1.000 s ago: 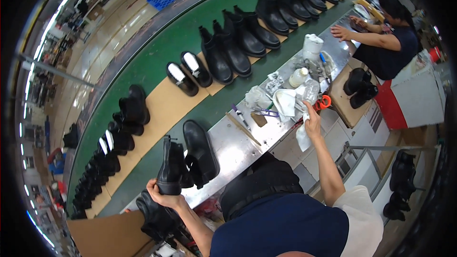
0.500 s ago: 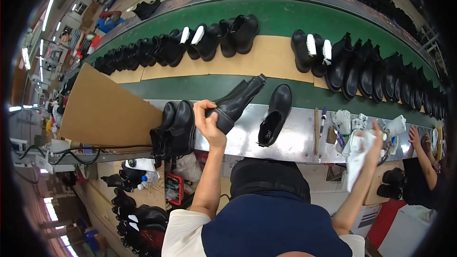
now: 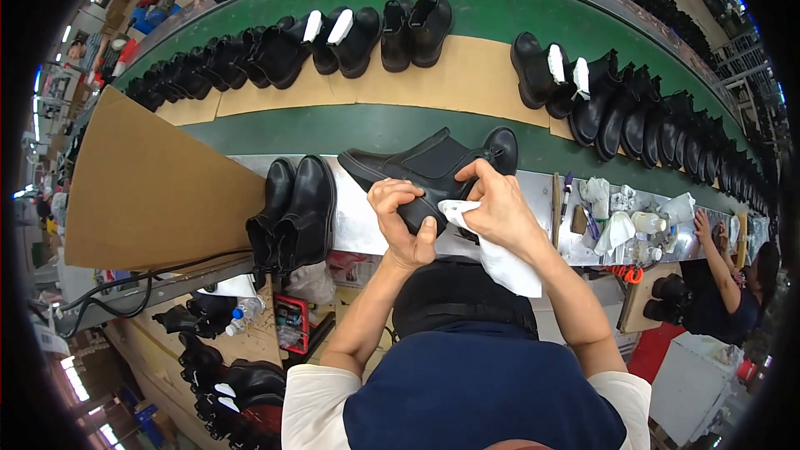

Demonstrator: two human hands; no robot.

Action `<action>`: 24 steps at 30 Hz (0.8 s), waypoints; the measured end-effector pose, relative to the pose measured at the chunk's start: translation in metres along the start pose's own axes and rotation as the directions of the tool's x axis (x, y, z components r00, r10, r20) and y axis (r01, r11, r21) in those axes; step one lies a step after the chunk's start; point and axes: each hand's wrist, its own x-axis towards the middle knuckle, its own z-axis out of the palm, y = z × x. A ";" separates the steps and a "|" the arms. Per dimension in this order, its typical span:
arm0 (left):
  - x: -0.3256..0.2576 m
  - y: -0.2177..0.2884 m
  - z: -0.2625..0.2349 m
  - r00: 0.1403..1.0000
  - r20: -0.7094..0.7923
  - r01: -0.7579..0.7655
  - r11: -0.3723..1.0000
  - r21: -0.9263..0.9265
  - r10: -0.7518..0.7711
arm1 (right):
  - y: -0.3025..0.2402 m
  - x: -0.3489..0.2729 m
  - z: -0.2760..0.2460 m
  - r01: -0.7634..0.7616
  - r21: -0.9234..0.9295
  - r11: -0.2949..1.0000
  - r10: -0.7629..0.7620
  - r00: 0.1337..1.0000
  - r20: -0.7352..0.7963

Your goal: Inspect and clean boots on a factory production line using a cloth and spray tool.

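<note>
Wrapping curled fingers and thumb round one end of a black boot [image 3: 400, 168], the left hand [image 3: 400, 212] has a firm grip, closed as far as the leather allows. The right hand [image 3: 500, 208] pinches a white cloth [image 3: 508, 271], its grip narrowed on the bunched end, which meets the boot beside the left thumb; the rest of the cloth hangs toward the front edge of the counter [image 3: 354, 229]. The boot lies slanted across both hands, above the counter and overlapping its back edge in this view. To judge by the cloth at the leather, the step in hand is wiping the boot; the next move calls for a steady left grip, light strokes from the right, and a turn of the boot to bring up any unwiped side. Just behind the right hand, a second boot [image 3: 502, 146] points its toe past the counter's back edge, partly hidden. Toward the left end stands a pair of boots [image 3: 308, 200], next to a large cardboard sheet [image 3: 150, 192]. Along the right stretch lie a wooden stick [image 3: 556, 208] and a white bottle [image 3: 646, 222], with orange scissor handles [image 3: 625, 272] showing at the front edge. Beyond the back edge, a green surface [image 3: 333, 125] carries more dark footwear on cardboard strips [image 3: 475, 75].
</note>
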 end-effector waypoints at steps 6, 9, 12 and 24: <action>0.013 -0.007 0.003 0.992 0.011 0.124 0.992 -0.034 -0.123 | -0.006 0.015 0.004 -0.069 -0.030 0.997 0.068 0.997 -0.033; 0.023 -0.006 0.009 0.930 -0.094 0.324 0.913 -0.248 -0.355 | 0.013 0.017 0.017 0.210 0.079 0.974 -0.195 0.966 -0.167; 0.035 -0.001 0.016 0.854 -0.111 0.432 0.812 -0.393 -0.508 | 0.006 0.018 0.012 0.175 0.181 0.968 -0.150 0.978 -0.147; 0.034 -0.018 0.030 0.684 -0.064 0.579 0.594 -0.559 -0.726 | 0.013 0.038 0.012 0.050 0.166 0.985 -0.028 0.991 -0.134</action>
